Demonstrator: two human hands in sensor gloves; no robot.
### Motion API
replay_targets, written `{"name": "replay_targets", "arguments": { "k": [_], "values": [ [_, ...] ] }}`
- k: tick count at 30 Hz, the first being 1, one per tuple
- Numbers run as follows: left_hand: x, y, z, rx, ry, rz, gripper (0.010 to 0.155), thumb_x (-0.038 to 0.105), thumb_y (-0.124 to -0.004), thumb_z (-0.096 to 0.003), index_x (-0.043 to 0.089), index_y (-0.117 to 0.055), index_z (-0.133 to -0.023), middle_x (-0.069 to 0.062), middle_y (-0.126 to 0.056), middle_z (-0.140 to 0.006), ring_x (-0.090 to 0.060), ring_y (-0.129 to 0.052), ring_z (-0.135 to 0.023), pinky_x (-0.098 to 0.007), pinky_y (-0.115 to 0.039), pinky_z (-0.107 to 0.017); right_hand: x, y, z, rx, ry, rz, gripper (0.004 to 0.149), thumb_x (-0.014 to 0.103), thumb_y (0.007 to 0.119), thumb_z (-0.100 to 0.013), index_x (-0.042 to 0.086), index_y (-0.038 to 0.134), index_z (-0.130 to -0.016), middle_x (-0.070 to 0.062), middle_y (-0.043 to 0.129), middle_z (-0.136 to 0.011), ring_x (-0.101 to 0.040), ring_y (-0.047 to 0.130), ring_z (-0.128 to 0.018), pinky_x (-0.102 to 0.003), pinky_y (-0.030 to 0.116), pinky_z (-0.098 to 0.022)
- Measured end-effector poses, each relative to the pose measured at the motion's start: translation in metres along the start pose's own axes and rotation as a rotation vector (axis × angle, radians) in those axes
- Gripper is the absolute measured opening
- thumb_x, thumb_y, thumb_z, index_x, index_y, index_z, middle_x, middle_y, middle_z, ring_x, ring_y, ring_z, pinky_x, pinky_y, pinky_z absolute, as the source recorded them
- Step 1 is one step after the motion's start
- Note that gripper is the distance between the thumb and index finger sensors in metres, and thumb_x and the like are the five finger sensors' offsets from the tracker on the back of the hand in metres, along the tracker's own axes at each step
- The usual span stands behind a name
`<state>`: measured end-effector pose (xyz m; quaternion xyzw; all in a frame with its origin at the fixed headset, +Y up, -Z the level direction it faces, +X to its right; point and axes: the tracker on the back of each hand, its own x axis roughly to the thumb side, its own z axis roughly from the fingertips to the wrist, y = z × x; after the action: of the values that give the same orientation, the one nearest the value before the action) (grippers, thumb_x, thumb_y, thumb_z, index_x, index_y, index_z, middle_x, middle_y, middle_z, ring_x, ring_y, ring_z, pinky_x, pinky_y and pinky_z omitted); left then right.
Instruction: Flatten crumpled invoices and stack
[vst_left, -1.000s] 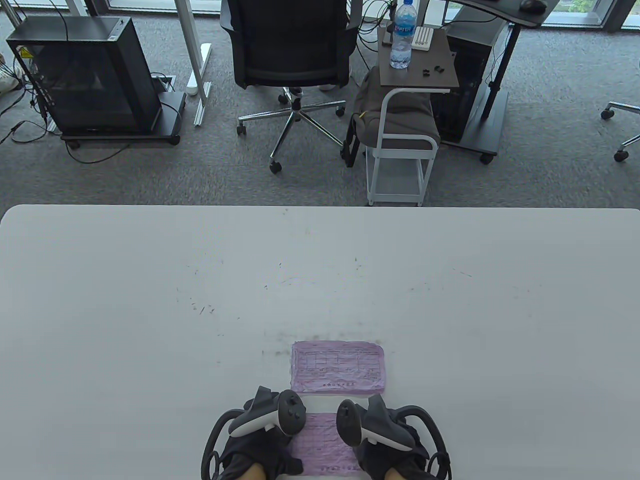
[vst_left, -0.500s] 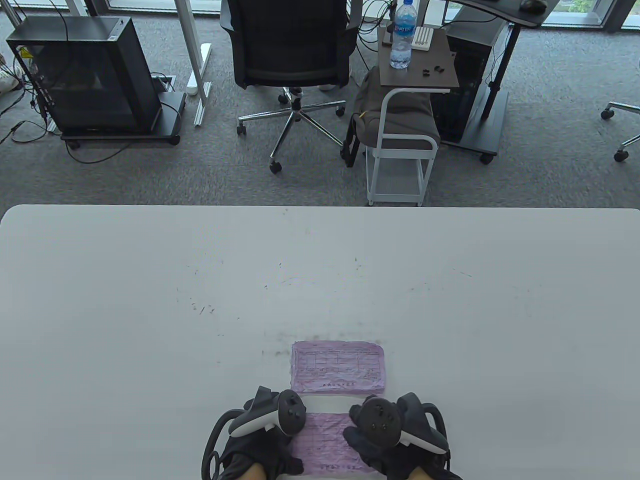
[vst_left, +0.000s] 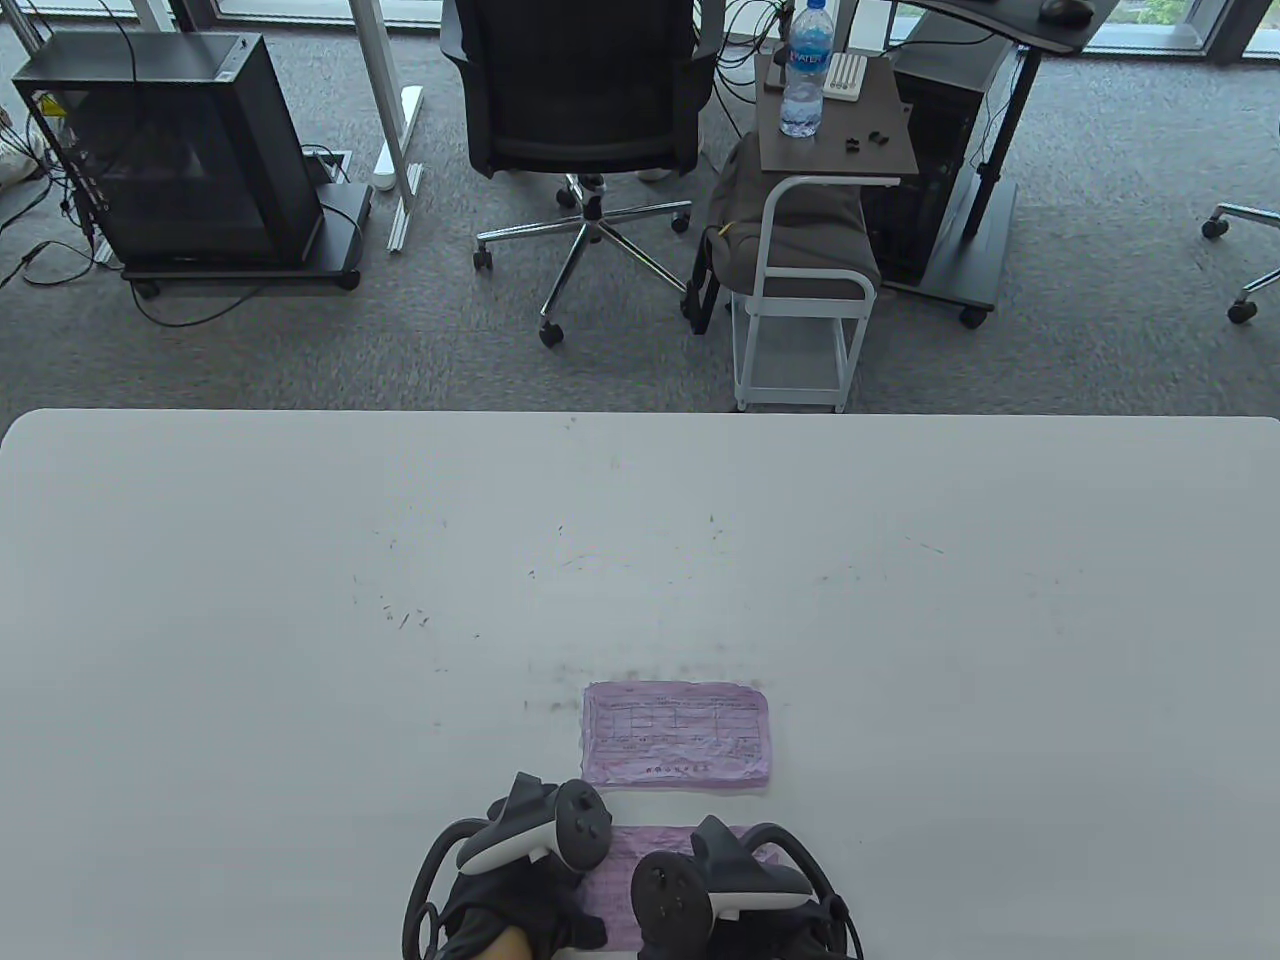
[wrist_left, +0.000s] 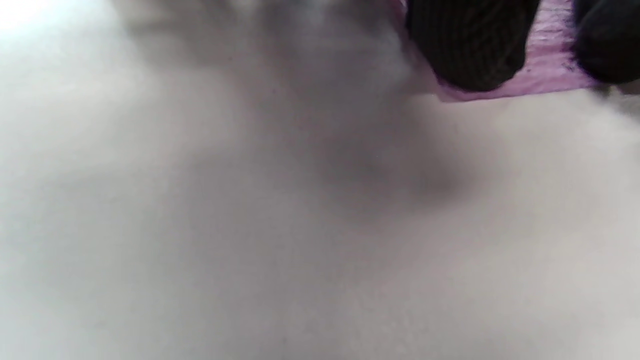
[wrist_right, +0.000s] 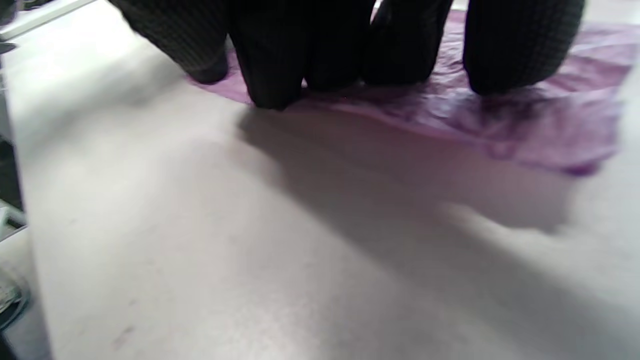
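While flat on table (vst_left: 300, 600), both hands (vst_left: 520, 890) atop invoice (vst_left: 625, 880)

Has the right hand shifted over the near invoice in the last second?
Yes. The right hand slid toward the left hand, measured against the unmoved flattened stack beyond it.

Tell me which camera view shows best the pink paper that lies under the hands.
The right wrist view shows it best: the pink paper lies wrinkled on the table, with fingertips pressing on it. The table view shows only a strip between the hands. The left wrist view shows just a blurred corner.
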<state>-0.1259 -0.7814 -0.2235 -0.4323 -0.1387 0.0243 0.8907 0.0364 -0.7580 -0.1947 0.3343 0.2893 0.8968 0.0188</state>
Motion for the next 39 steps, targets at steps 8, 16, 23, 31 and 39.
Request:
{"name": "replay_targets", "arguments": {
  "k": [8, 16, 23, 31, 39],
  "values": [
    [0.000, 0.000, 0.000, -0.001, 0.001, 0.001, 0.091, 0.049, -0.079, -0.0524, 0.031, -0.009, -0.108, -0.016, 0.013, -0.105, -0.062, 0.003, -0.094, -0.074, -0.029, -0.067, -0.030, 0.000, 0.004, 0.068, 0.260, -0.094, 0.035, 0.048, 0.068, -0.060, 0.020, 0.087, -0.069, -0.007, 0.088, -0.075, -0.038, 0.086, -0.067, -0.066, 0.076, -0.048],
    [0.000, -0.001, 0.000, -0.001, -0.002, 0.005, 0.091, 0.049, -0.079, -0.0524, 0.032, -0.010, -0.108, -0.016, 0.013, -0.105, -0.062, 0.003, -0.094, -0.074, -0.028, -0.067, -0.065, 0.005, 0.016, 0.087, 0.389, -0.216, 0.037, 0.048, 0.068, -0.061, 0.018, 0.090, -0.062, -0.007, 0.092, -0.064, -0.036, 0.089, -0.058, -0.063, 0.078, -0.047],
    [0.000, -0.001, 0.000, 0.001, -0.004, 0.005, 0.091, 0.049, -0.079, -0.0524, 0.031, -0.010, -0.108, -0.016, 0.012, -0.105, -0.062, 0.003, -0.094, -0.074, -0.029, -0.066, -0.065, -0.010, 0.031, -0.156, 0.408, -0.170, 0.041, 0.049, 0.068, -0.060, 0.015, 0.089, -0.068, -0.012, 0.092, -0.068, -0.037, 0.089, -0.058, -0.063, 0.079, -0.045],
    [0.000, -0.001, 0.000, 0.003, -0.007, 0.006, 0.091, 0.049, -0.079, -0.0524, 0.031, -0.010, -0.108, -0.016, 0.012, -0.105, -0.063, 0.003, -0.094, -0.074, -0.029, -0.066, -0.020, -0.005, 0.011, -0.250, 0.010, -0.053, 0.053, 0.046, 0.066, -0.060, 0.013, 0.058, -0.100, -0.022, 0.053, -0.105, -0.044, 0.071, -0.082, -0.061, 0.075, -0.052],
    [0.000, 0.000, 0.000, 0.002, -0.008, 0.003, 0.090, 0.049, -0.079, -0.0525, 0.031, -0.010, -0.108, -0.016, 0.012, -0.105, -0.062, 0.003, -0.094, -0.074, -0.029, -0.066, -0.018, 0.006, -0.004, -0.044, 0.164, -0.072, 0.063, 0.048, 0.065, -0.061, 0.014, 0.040, -0.108, -0.022, 0.034, -0.112, -0.043, 0.048, -0.092, -0.060, 0.066, -0.057]
  ]
}}
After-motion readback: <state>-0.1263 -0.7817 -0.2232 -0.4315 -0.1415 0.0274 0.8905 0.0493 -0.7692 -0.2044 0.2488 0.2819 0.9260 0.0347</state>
